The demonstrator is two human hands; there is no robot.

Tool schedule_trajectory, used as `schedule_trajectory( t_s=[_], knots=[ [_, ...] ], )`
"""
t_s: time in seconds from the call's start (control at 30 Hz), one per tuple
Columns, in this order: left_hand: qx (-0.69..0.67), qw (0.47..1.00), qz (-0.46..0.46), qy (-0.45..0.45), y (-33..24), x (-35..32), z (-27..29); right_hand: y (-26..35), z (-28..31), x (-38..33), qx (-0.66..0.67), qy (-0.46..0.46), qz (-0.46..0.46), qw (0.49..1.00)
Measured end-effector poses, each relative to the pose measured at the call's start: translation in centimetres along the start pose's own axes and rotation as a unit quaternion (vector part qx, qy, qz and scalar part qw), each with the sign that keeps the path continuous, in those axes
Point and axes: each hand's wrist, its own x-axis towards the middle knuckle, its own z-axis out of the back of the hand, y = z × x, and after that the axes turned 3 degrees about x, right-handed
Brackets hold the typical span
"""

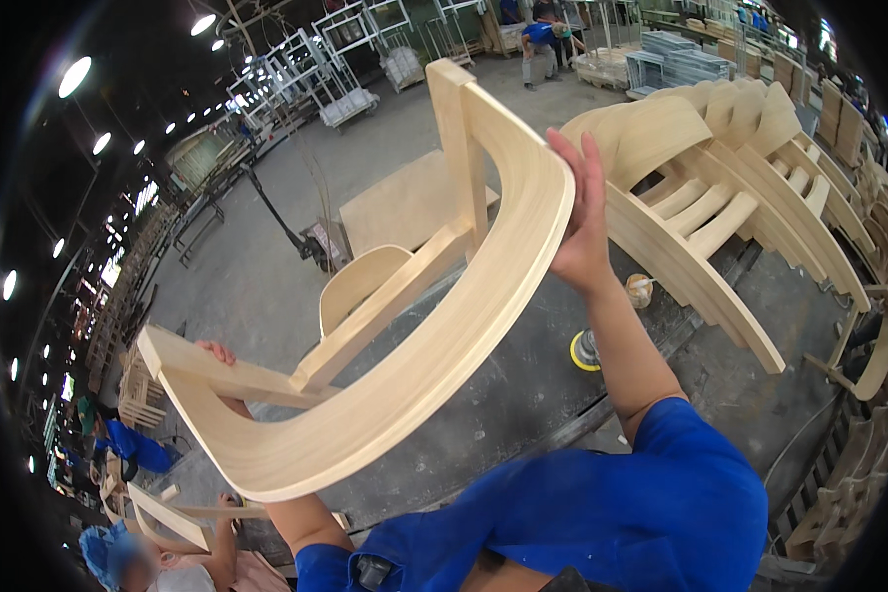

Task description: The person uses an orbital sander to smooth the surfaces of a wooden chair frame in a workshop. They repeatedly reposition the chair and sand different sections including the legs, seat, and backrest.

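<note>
A pale wooden chair frame (444, 340) is tilted in front of me above the dark work table, its broad curved rail facing me. Two straight posts and a crossbar join behind the rail, with a smaller curved panel (365, 281) beyond the crossbar. My left hand (217, 353) grips the post at the frame's lower left; only its fingertips show past the wood. At the upper right end, my right hand (584, 212) bears against the outside of the rail, fingers long and pointing up, thumb side hidden by the wood.
A sander with a yellow pad (584, 350) and a small cup (638, 290) lie on the table (503, 414). Stacked curved chair frames (701, 187) crowd the right. A co-worker (128, 557) handles wooden parts at lower left; others stand farther off. A pallet jack (301, 237) is beyond the table.
</note>
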Motion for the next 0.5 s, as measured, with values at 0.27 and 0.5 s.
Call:
schedule_trajectory(
  t_s=[0.27, 0.5],
  knots=[
    [0.027, 0.999, -0.018, 0.019, -0.4, -0.8, -1.1, -2.9, 1.6, 0.2, 0.028, 0.029, -0.103, 0.994],
    [-0.011, 1.000, 0.006, 0.010, 0.7, -0.6, 3.1, -7.9, 2.4, 3.5, 0.267, -0.047, -0.265, 0.925]
  ],
)
